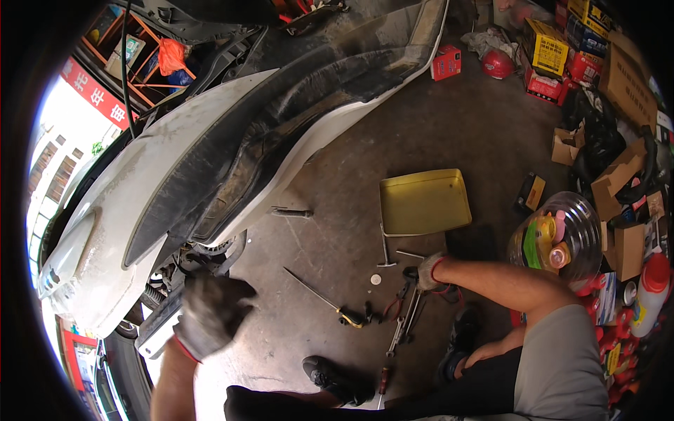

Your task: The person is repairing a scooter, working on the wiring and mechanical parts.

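Observation:
My left hand (214, 314), in a grey work glove, is beside the lower side of a dusty white and black scooter (189, 147). Motion smears its fingers, so I cannot tell what they hold. My right hand (430, 272), also gloved, is down among hand tools on the floor, fingers curled and mostly hidden. Below it lie metal wrenches (404, 326). A T-handled wrench (385, 252) rests just left of that hand. Further left is a long screwdriver (312, 290) with a yellow and black handle. Another screwdriver (383, 380), red-handled, lies near my feet.
A yellow tray (425, 203) sits on the concrete ahead. To the right stand a clear plastic tub (558, 238), open cardboard boxes (621, 179) and a red-capped bottle (651, 295). Stacked battery boxes (545, 48) and a red box (446, 63) are at the back. A dark bar (291, 212) lies near the scooter.

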A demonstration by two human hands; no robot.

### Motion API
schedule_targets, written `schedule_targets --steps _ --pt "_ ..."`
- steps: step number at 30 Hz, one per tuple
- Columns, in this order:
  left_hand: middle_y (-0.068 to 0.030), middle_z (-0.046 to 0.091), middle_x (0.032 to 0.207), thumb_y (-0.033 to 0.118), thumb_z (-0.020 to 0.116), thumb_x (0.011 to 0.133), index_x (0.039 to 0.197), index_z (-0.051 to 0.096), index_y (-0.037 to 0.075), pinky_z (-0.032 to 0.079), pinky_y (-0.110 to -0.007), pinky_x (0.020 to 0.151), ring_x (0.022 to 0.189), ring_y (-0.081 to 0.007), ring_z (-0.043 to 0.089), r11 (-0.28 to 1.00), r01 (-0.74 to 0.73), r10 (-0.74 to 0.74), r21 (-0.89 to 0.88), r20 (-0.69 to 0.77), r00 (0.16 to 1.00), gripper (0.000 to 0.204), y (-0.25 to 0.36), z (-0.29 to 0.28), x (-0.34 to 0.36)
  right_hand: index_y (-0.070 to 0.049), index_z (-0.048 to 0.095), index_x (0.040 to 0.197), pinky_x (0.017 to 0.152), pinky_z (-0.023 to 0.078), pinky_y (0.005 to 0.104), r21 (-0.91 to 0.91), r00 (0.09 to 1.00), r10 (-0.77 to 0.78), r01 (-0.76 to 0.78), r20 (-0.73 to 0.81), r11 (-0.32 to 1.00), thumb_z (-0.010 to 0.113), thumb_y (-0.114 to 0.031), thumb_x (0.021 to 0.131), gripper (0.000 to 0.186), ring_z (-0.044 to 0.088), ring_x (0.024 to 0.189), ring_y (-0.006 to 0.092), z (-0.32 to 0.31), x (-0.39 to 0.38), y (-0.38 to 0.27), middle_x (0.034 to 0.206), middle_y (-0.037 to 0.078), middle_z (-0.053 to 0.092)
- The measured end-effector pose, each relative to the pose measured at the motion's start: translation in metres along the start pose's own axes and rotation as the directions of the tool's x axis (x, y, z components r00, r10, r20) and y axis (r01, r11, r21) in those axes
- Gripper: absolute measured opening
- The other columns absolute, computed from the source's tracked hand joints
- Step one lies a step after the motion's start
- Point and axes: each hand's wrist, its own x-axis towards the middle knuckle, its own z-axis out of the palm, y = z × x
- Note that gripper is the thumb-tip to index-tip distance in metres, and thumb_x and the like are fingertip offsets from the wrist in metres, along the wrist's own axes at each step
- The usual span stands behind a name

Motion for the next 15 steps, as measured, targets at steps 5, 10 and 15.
schedule_targets --steps 5,10,15 --pt "-0.0069 0.071 0.09 0.02 0.071 0.08 0.099 0.07 0.01 0.055 -0.035 0.073 0.081 -0.0239 0.069 0.915 0.217 -0.125 -0.339 0.274 0.954 0.021 0.052 0.07 -0.028 -0.011 0.068 0.115 0.091 0.048 0.0425 -0.055 0.999 0.041 -0.041 0.01 0.998 0.049 -0.044 0.083 0.05 0.061 0.112 0.0294 -0.028 -0.029 -0.01 0.119 0.013 0.065" --pt "-0.0063 0.072 0.094 0.016 0.068 0.085 0.106 0.069 0.011 0.055 -0.031 0.075 0.084 -0.02 0.07 0.761 0.495 -0.295 -0.419 0.456 0.84 0.021 0.054 0.083 -0.027 -0.011 0.069 0.115 0.092 0.048 0.0423 -0.111 0.998 0.021 -0.015 0.057 0.994 0.047 -0.044 0.084 0.05 0.061 0.113 0.0274 -0.019 -0.028 -0.006 0.118 0.012 0.066" --pt "-0.0058 0.072 0.094 0.012 0.067 0.086 0.11 0.067 0.011 0.056 -0.029 0.076 0.084 -0.0187 0.071 0.71 0.556 -0.375 -0.431 0.437 0.817 0.024 0.042 0.087 -0.036 -0.013 0.07 0.114 0.092 0.049 0.0415 -0.165 0.997 0.027 -0.014 0.073 0.986 0.052 -0.043 0.084 0.047 0.062 0.111 0.0267 -0.022 -0.02 -0.012 0.115 0.011 0.068"
